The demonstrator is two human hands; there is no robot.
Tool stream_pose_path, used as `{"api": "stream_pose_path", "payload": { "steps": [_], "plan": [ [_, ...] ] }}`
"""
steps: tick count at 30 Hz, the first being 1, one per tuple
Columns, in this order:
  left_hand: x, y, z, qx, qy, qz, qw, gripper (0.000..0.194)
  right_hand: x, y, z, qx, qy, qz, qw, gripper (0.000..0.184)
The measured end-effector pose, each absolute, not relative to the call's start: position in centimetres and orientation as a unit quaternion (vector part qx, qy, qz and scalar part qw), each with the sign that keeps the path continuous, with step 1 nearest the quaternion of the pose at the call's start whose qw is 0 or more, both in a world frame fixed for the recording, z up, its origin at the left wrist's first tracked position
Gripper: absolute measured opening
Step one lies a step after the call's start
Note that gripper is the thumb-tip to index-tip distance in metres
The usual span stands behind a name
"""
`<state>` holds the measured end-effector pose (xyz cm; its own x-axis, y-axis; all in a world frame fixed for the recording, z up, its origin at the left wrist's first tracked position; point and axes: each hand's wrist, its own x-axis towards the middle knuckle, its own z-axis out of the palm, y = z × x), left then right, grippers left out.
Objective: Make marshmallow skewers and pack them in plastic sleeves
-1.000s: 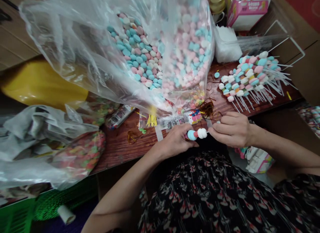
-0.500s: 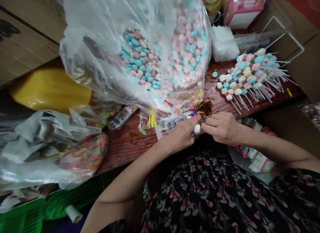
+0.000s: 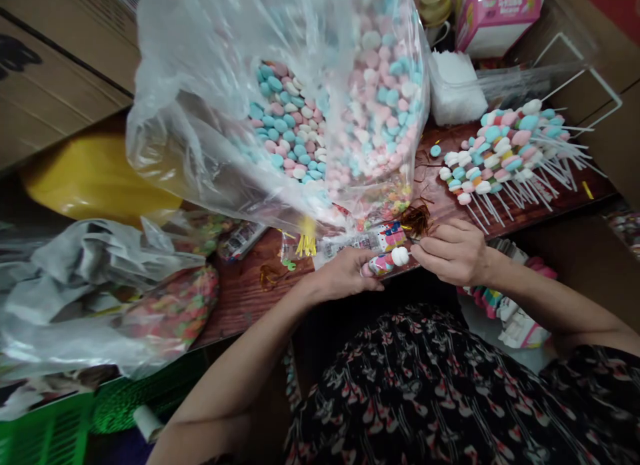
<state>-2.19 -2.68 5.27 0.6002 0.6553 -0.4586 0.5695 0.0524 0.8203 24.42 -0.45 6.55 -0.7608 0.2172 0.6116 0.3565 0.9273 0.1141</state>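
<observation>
The left hand [image 3: 345, 275] is curling its fingers closed around a pastel pink, blue and white candy skewer [image 3: 383, 265], while the right hand [image 3: 453, 254] is angling in, fingers together, just beside its round white tip [image 3: 400, 256]

Bright, even indoor light, source can't tell; only soft shadow under the fingers [image 3: 440, 237]. White glare on the plastic bag [image 3: 200, 118]. Wide-angle warp at edges, esp. the cardboard box [image 3: 55, 72] top L; focus OK throughout.
</observation>
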Motion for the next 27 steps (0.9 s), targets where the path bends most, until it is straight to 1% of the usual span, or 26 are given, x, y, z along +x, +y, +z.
{"api": "stream_pose_path", "payload": {
  "steps": [3,5,7,10,15,18,22,24,27],
  "plan": [
    [-1.4,-3.4,4.9,0.739,0.511,0.052,0.435,0.019,23.7,-0.7,6.6,-0.210,-0.941,-0.079,0.254,0.020],
    [-1.2,-3.6,4.6,0.757,0.532,0.053,0.377,0.019,23.1,-1.0,6.5,-0.229,-0.942,-0.054,0.239,0.022],
    [-1.0,-3.7,4.3,0.761,0.540,0.054,0.355,0.020,22.4,-1.2,6.3,-0.230,-0.943,-0.037,0.239,0.023],
    [-1.0,-3.6,3.8,0.761,0.543,0.060,0.350,0.020,21.6,-1.5,5.8,-0.230,-0.945,-0.019,0.233,0.022],
    [-1.7,-4.2,3.1,0.762,0.546,0.089,0.338,0.017,21.2,-1.5,5.3,-0.258,-0.947,0.030,0.190,0.020],
    [-2.3,-4.7,2.9,0.772,0.567,0.098,0.270,0.013,21.3,-1.4,5.5,-0.289,-0.942,0.060,0.161,0.020],
    [-2.6,-5.0,2.7,0.786,0.593,0.059,0.165,0.011,21.2,-1.5,6.2,-0.308,-0.940,0.074,0.124,0.019],
    [-2.5,-4.9,2.7,0.786,0.602,0.040,0.136,0.011,21.1,-1.6,6.5,-0.308,-0.942,0.072,0.112,0.017],
    [-2.3,-4.7,2.6,0.790,0.597,0.040,0.131,0.011,20.8,-1.9,6.7,-0.304,-0.944,0.057,0.116,0.014]
  ]
}}
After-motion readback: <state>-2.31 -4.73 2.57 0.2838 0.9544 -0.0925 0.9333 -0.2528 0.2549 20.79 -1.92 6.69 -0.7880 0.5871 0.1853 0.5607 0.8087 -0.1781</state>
